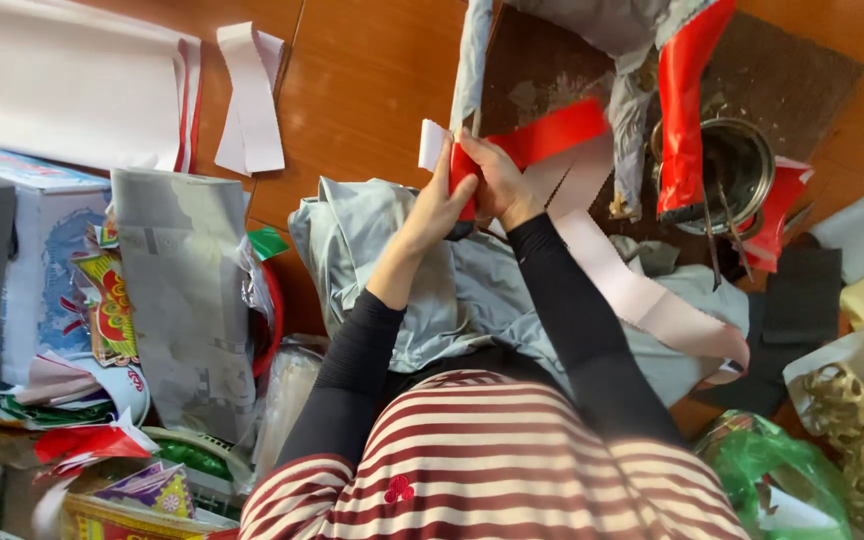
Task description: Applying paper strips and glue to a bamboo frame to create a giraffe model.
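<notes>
Both hands, left hand (439,200) and right hand (497,180), met clamped on red paper strip (542,138), long axis running up-right from grip, right nearer.

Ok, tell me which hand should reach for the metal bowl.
Right, probably. The metal bowl sits on the right hand's side, while the left hand pinches the red paper strip near its end and could hold it alone.

Both black-sleeved forearms reach forward, the left hand (439,200) and right hand (500,180) pressed together with fingers curled shut.
</notes>
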